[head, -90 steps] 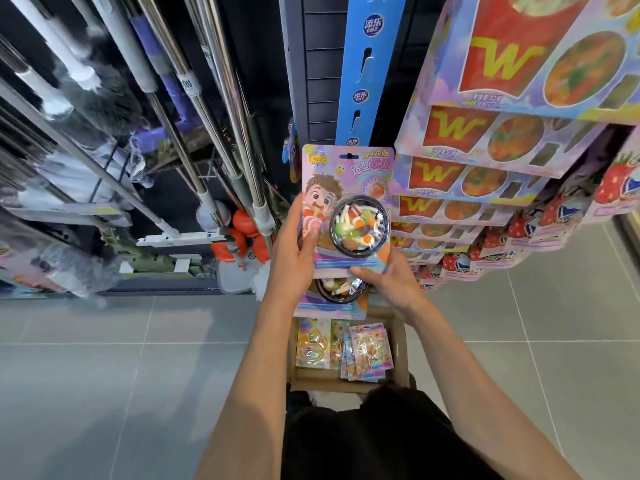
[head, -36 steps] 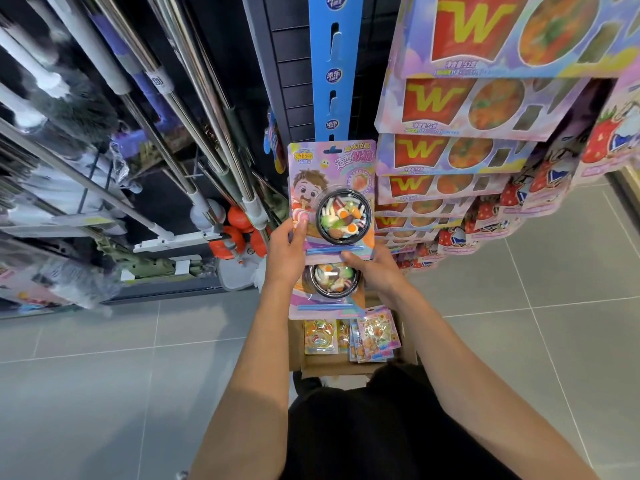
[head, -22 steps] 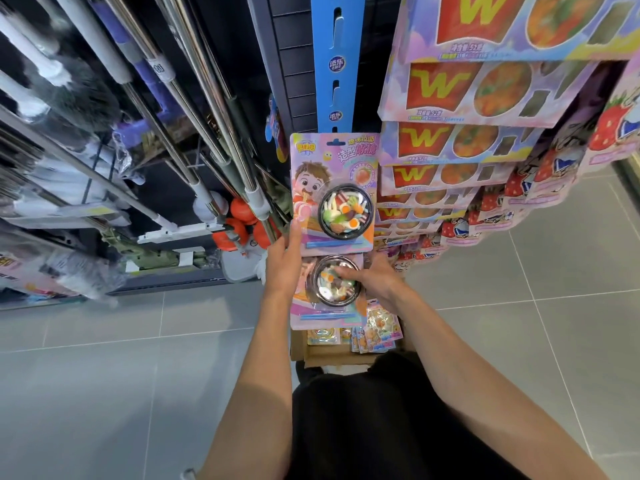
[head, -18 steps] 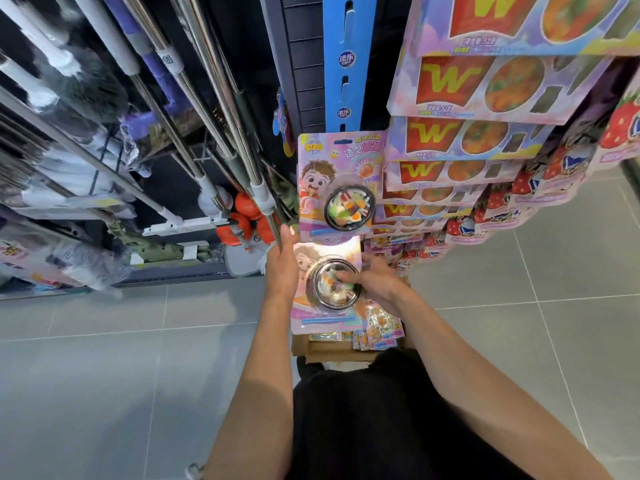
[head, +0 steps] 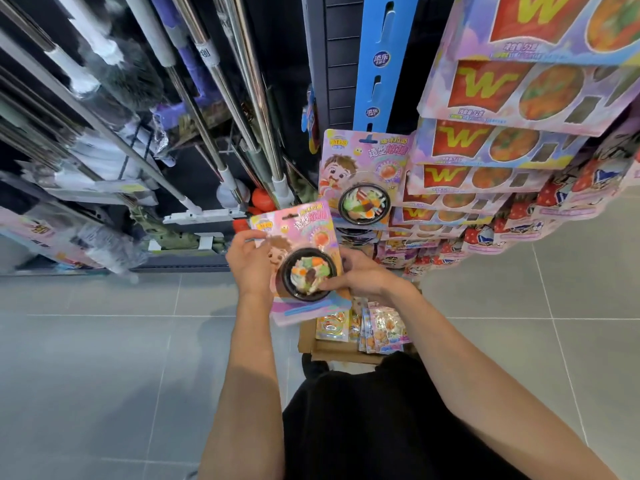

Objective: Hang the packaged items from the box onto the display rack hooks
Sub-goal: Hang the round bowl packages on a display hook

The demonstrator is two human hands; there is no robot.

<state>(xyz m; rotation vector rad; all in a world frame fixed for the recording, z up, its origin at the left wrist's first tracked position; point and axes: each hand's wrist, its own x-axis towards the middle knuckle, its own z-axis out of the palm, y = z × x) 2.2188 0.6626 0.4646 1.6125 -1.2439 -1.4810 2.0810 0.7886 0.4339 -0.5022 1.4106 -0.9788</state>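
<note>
A pink carded pack with a black candy bowl [head: 363,174] hangs on the blue display strip [head: 381,60]. A second pack of the same kind [head: 304,233] is tilted in front of me, below and left of the hung one. My left hand [head: 247,263] grips its left edge near the top. My right hand [head: 363,280] holds its right side, thumb on the black bowl. Below my hands a cardboard box [head: 337,349] sits on the floor with several small shiny packets [head: 379,329] inside.
Mop and broom handles [head: 214,98] lean on racks at the left. Rows of hanging "W" snack packs [head: 502,140] and strawberry packs [head: 550,199] fill the right. Grey tiled floor [head: 104,358] spreads around the box.
The first pack now hangs on the strip and both hands have left it. My hands have brought the second pack up and tilted it to the left.
</note>
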